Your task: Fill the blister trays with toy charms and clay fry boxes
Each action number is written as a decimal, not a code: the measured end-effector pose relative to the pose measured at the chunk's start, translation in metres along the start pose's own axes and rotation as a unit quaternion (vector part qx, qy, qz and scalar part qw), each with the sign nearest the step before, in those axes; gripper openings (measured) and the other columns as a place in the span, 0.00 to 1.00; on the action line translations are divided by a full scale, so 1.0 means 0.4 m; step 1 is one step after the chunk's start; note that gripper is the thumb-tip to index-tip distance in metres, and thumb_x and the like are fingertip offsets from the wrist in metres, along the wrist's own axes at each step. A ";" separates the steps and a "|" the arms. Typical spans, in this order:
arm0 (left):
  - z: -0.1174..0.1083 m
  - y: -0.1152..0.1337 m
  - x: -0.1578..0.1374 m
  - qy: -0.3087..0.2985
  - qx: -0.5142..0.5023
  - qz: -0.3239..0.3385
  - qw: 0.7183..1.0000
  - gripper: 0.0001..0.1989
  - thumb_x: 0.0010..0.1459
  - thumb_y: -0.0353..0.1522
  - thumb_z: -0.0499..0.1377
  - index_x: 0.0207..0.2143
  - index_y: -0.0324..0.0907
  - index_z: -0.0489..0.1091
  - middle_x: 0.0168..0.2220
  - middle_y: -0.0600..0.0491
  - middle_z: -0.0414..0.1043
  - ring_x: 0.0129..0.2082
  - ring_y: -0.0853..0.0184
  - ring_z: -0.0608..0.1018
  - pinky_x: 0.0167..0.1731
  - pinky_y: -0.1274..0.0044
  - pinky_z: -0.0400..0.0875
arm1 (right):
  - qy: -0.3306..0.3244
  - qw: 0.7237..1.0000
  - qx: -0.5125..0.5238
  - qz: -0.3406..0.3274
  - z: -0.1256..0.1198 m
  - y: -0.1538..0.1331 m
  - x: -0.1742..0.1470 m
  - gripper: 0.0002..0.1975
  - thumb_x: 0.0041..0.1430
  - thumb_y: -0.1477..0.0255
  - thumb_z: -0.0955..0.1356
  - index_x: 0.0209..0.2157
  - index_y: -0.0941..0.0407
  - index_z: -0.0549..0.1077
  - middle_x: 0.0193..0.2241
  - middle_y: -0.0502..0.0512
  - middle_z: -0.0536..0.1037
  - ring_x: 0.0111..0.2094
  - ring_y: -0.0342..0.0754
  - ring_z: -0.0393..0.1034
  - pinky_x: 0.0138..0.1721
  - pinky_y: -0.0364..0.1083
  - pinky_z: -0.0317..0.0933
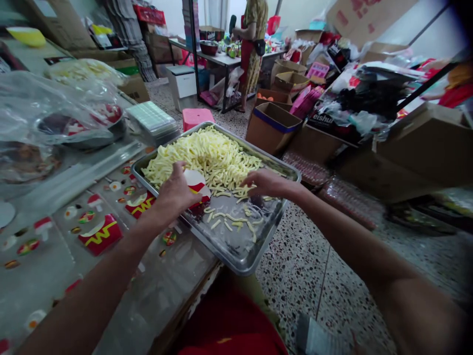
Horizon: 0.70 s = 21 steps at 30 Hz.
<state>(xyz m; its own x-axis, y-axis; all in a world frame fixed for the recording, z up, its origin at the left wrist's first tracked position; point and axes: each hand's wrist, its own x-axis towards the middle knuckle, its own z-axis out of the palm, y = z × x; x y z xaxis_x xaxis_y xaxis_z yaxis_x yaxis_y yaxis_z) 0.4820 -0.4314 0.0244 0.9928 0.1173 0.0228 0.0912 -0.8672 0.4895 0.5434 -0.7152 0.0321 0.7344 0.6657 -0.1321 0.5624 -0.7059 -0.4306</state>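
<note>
My left hand (173, 195) is closed around a red and white fry carton (198, 183) with a yellow zigzag, at the near left side of a metal tray (240, 264). Pale yellow fry-shaped sticks (207, 150) are heaped in the far part of the tray, with loose ones scattered nearer. My right hand (264, 182) reaches over the right edge of the heap, fingers curved and apart from the thumb. I see nothing held in it. Flat on the plastic-covered table lie another fry carton (100, 235) and one partly under my left forearm (140, 203).
The tray juts past the table's edge. Stacked clear plastic packs (152, 121) and a bowl under plastic film (81, 130) stand left. Beyond are a pink stool (197, 117), cardboard boxes (273, 125) on the floor, and a person (253, 47) at another table.
</note>
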 end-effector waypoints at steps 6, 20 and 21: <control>-0.041 -0.068 -0.068 0.017 -0.007 -0.022 1.000 0.49 0.40 0.45 0.72 0.60 0.44 0.54 0.49 0.46 0.72 0.47 0.51 0.79 0.44 0.66 0.75 | 0.053 0.993 0.027 0.097 0.084 0.061 -0.074 0.13 0.52 0.76 0.73 0.41 0.54 0.84 0.28 0.51 0.81 0.29 0.44 0.70 0.35 0.45 0.59; -0.021 -0.028 -0.088 0.028 -0.046 0.025 0.998 0.49 0.41 0.43 0.73 0.61 0.44 0.53 0.52 0.46 0.72 0.49 0.52 0.78 0.47 0.66 0.74 | 0.056 0.994 -0.087 -0.028 0.088 0.037 -0.021 0.12 0.66 0.75 0.66 0.40 0.53 0.83 0.44 0.57 0.80 0.42 0.47 0.71 0.44 0.45 0.60; -0.021 -0.030 -0.090 0.024 -0.049 0.026 0.998 0.49 0.41 0.44 0.74 0.61 0.44 0.53 0.51 0.46 0.72 0.49 0.52 0.78 0.47 0.66 0.74 | 0.058 0.996 -0.070 -0.012 0.090 0.041 -0.002 0.10 0.65 0.74 0.67 0.39 0.54 0.83 0.42 0.57 0.80 0.40 0.46 0.71 0.42 0.44 0.60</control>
<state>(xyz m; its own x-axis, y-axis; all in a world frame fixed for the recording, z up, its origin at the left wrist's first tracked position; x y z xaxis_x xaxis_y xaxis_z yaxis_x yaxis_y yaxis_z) 0.4446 -0.4210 0.0249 0.9910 0.0980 0.0914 0.0288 -0.8220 0.5688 0.5385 -0.7188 -0.0069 0.7549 0.6557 -0.0170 0.6210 -0.7228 -0.3031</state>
